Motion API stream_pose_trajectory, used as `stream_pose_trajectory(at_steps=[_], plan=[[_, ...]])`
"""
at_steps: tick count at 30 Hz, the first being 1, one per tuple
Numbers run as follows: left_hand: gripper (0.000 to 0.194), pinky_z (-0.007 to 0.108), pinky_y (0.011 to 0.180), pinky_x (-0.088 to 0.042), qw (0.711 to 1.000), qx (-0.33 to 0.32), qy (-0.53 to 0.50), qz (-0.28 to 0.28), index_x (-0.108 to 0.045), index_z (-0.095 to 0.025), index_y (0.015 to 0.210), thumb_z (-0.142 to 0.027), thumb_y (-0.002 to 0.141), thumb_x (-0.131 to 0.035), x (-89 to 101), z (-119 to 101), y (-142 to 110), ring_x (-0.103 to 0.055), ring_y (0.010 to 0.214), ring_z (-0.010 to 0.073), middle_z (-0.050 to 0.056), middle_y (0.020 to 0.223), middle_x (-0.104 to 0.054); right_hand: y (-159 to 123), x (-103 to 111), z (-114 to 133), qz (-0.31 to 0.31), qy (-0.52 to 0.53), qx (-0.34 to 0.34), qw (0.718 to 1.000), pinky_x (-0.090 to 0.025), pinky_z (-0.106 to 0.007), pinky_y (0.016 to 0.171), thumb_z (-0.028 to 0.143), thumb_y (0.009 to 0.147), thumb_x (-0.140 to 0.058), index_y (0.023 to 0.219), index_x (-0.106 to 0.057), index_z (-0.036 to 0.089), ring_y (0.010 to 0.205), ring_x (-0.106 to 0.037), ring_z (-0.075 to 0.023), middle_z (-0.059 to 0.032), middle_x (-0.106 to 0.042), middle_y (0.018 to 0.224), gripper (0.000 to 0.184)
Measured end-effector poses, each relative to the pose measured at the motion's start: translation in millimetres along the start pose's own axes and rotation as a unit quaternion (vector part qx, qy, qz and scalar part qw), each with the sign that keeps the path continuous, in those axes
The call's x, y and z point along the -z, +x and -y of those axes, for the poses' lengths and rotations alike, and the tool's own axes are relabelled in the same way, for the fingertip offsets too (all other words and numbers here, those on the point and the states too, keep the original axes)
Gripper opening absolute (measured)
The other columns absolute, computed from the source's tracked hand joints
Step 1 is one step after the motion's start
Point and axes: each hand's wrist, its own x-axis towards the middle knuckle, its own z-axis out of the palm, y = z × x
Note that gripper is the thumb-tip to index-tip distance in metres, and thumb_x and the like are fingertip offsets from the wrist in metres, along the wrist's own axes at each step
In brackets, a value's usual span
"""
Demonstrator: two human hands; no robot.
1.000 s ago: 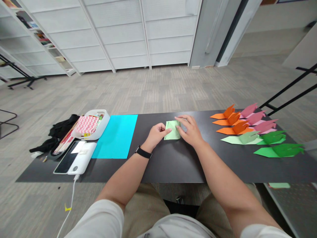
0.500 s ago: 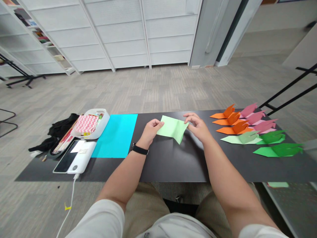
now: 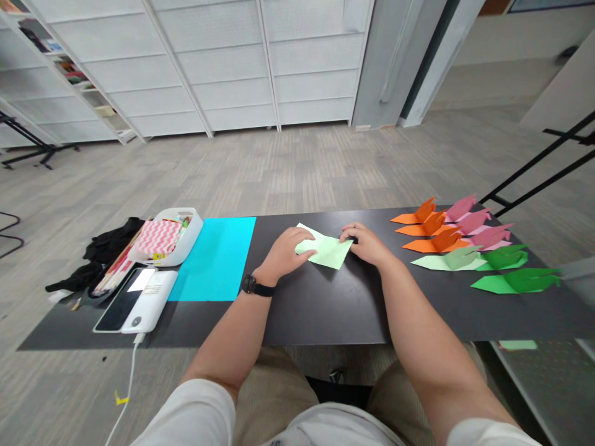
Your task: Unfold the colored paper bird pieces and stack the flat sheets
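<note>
A creased light green sheet of paper [image 3: 331, 251] is held low over the black table in front of me. My left hand [image 3: 288, 251] is closed about its left edge, with the thumb and index finger lying over the paper a little apart. At the right corner, my right hand [image 3: 367, 244] pinches the sheet between thumb and curled fingers. The paper slopes, its near corner pointing toward me. Part of its left side is hidden under my left fingers.
Folded paper birds in orange [image 3: 432, 223], pink [image 3: 474, 222] and green [image 3: 518, 282] stand on the right of the table [image 3: 325, 316]. Left of my hands lie a cyan sheet [image 3: 214, 260], a white tub [image 3: 188, 244], a phone [image 3: 121, 306] and a cabled white power bank [image 3: 151, 303].
The paper has been lowered and tilted, its near edge now less folded down. My left hand has slid further over the sheet; my right hand has moved down slightly.
</note>
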Motion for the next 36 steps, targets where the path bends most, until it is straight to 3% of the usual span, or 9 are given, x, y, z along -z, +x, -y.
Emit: stream_pose_trajectory(at_steps=[3,5,9,13,18,25,33,36], plan=[[0.054,0.046,0.117,-0.047,0.995,-0.01,-0.028,0.099,-0.065,-0.023,0.126,-0.04,0.081,-0.089,-12.4,5,-2,-0.06,0.132,0.0302,0.012,0.138,-0.066,0,-1,-4,0.0,-0.013,-0.003,1.0,-0.047,-0.046,0.113,0.003,0.076,-0.06,0.092,-0.078,0.024,0.12,-0.066,-0.0257,-0.008,-0.066,0.117,0.033],[0.052,0.046,0.116,-0.048,0.993,0.006,-0.025,0.118,-0.065,-0.023,0.123,-0.039,0.08,-0.09,-19.8,11,-4,-0.061,0.132,0.0301,0.012,0.137,-0.066,0,-2,-5,-0.001,-0.02,0.002,1.0,-0.048,-0.047,0.113,0.004,0.076,-0.061,0.096,-0.078,0.025,0.119,-0.065,-0.0261,-0.0082,-0.066,0.118,0.033],[0.036,0.045,0.116,-0.047,0.995,0.019,0.002,0.102,-0.067,-0.023,0.116,-0.036,0.087,-0.084,-24.6,20,-5,-0.062,0.128,0.0276,0.009,0.131,-0.069,-3,-4,-3,0.004,-0.035,0.036,0.999,-0.046,-0.048,0.115,0.01,0.08,-0.067,0.108,-0.077,0.026,0.125,-0.063,-0.0274,-0.009,-0.064,0.124,0.034],[0.029,0.043,0.113,-0.049,0.996,0.023,0.024,0.087,-0.07,-0.023,0.111,-0.036,0.088,-0.083,-21.1,20,-3,-0.064,0.123,0.0265,0.008,0.125,-0.071,-6,-5,1,0.018,-0.071,0.05,0.996,-0.044,-0.05,0.118,0.016,0.082,-0.07,0.103,-0.08,0.027,0.128,-0.062,-0.0288,-0.0089,-0.062,0.133,0.025],[0.025,0.042,0.108,-0.049,0.992,0.017,0.051,0.113,-0.076,-0.025,0.105,-0.04,0.087,-0.084,-18.0,11,-1,-0.065,0.117,0.0257,0.006,0.123,-0.072,-9,5,4,0.036,-0.101,0.039,0.993,-0.044,-0.052,0.117,0.025,0.087,-0.071,0.096,-0.083,0.027,0.126,-0.064,-0.0297,-0.009,-0.066,0.132,0.015],[0.026,0.042,0.104,-0.046,0.985,0.007,0.079,0.156,-0.08,-0.028,0.103,-0.05,0.089,-0.081,-24.3,-10,-2,-0.065,0.112,0.0248,0.004,0.12,-0.072,-15,30,0,0.102,-0.108,0.008,0.989,-0.047,-0.047,0.114,0.031,0.087,-0.071,0.092,-0.084,0.025,0.123,-0.066,-0.0298,-0.0107,-0.069,0.128,0.015],[0.03,0.043,0.105,-0.041,0.984,0.02,0.094,0.152,-0.081,-0.031,0.101,-0.057,0.088,-0.08,-32.9,-24,-6,-0.063,0.112,0.0242,0.002,0.116,-0.071,-18,35,6,0.104,-0.129,-0.066,0.984,-0.024,-0.066,0.125,0.044,0.092,-0.067,0.091,-0.083,0.028,0.132,-0.06,-0.0338,-0.0098,-0.066,0.136,0.022],[0.028,0.042,0.103,-0.041,0.984,0.026,0.095,0.148,-0.08,-0.03,0.099,-0.056,0.089,-0.078,-33.6,-25,-6,-0.062,0.111,0.0238,0.001,0.116,-0.07,-16,29,6,0.092,-0.137,-0.088,0.982,-0.023,-0.07,0.124,0.045,0.092,-0.068,0.093,-0.082,0.028,0.133,-0.059,-0.0346,-0.0103,-0.065,0.136,0.022]])
